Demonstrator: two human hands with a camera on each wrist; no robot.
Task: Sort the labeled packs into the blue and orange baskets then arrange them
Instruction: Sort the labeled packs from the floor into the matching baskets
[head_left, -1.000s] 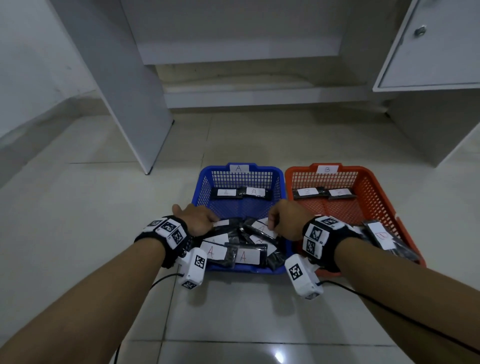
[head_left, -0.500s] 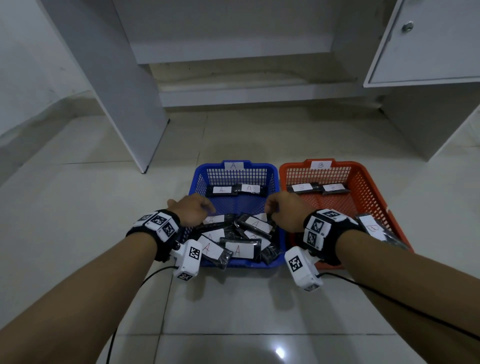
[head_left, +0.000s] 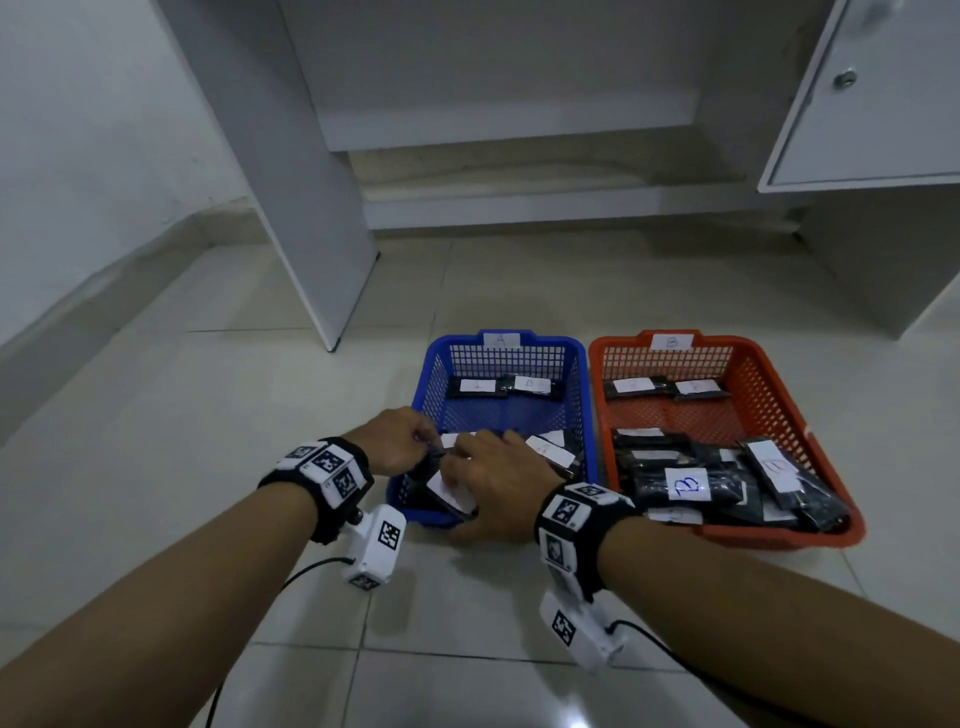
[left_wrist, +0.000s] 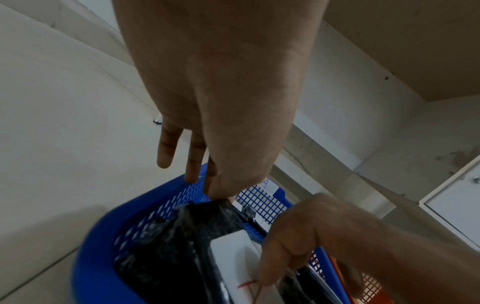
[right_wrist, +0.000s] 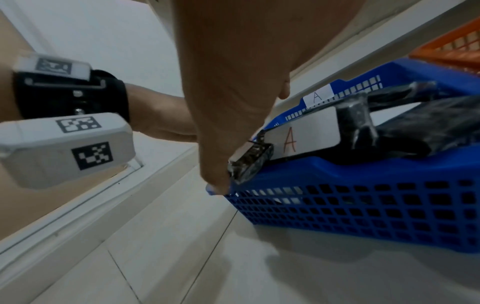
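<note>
**Both hands on an A pack, blue basket, near end**

While your right hand (head_left: 488, 480) pinches the near end of the A-labelled pack (right_wrist: 301, 137), your left hand (head_left: 397, 439) pinches its far end, over the near-left corner of the blue basket (head_left: 581, 395).

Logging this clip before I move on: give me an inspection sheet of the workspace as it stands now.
Surface: pale tiled floor.
Job's things: blue basket tagged A, orange basket tagged B, side by side; black labeled packs in both.
Clutter: nothing seen.
Hands: left hand pinches a pack's end; right hand holds an A pack at the blue basket's near edge.
Cables: black cable from left wrist camera, another from the right.
Surroundings: white desk panel, cabinet door.
</note>
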